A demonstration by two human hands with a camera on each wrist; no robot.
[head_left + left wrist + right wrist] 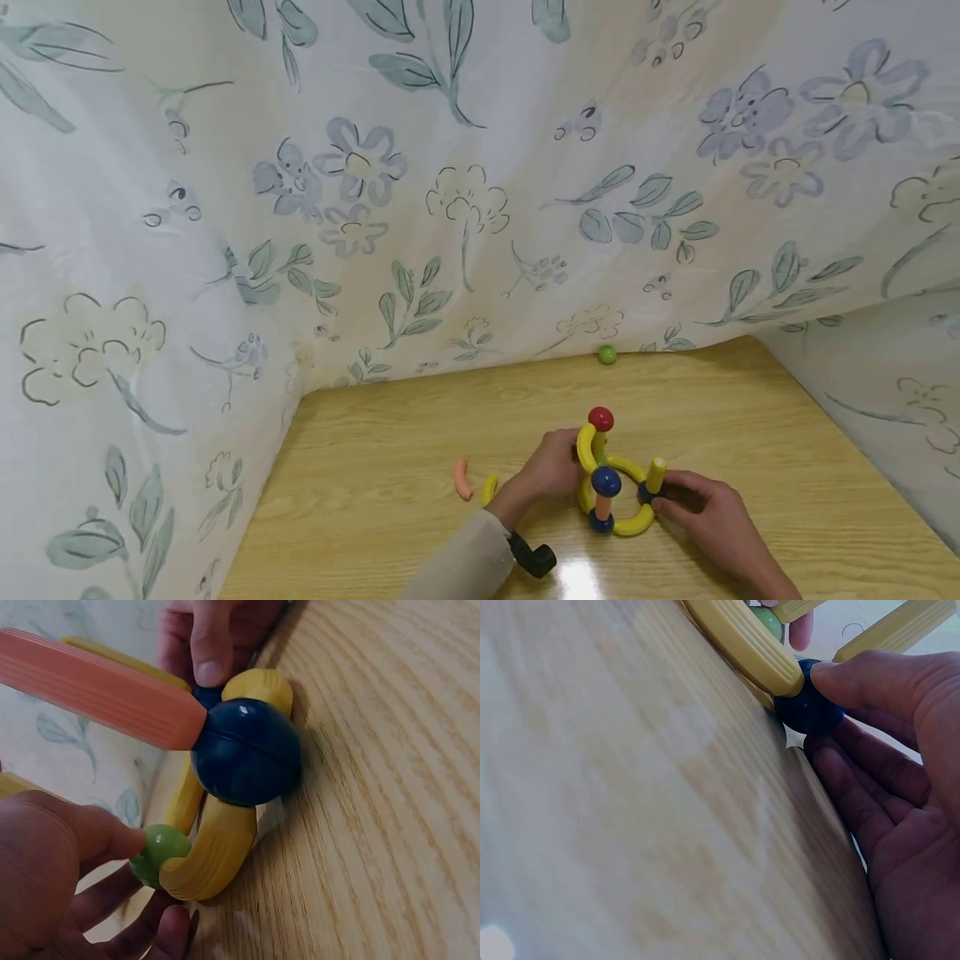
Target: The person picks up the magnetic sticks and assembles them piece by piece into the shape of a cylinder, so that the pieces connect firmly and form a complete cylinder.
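On the table stands a toy frame of balls and rods, its base a ring of curved yellow rods (633, 522). My left hand (555, 463) pinches the green ball (161, 851) at the ring's left rear. My right hand (720, 521) holds the right-hand blue ball (806, 709) between thumb and fingers; from it rises a bare-topped yellow rod (656, 475). In front, an upright orange rod (603, 507) joins a lower blue ball (247, 750) to an upper blue ball (606, 481). A curved yellow rod (585, 450) runs between that upper ball and a red ball (601, 418).
Left of the frame lie a loose orange curved rod (462, 481) and a yellow one (490, 488). A loose green ball (607, 355) sits at the table's back edge, against the floral cloth (465, 208). Cloth also borders the table (360, 500) at both sides.
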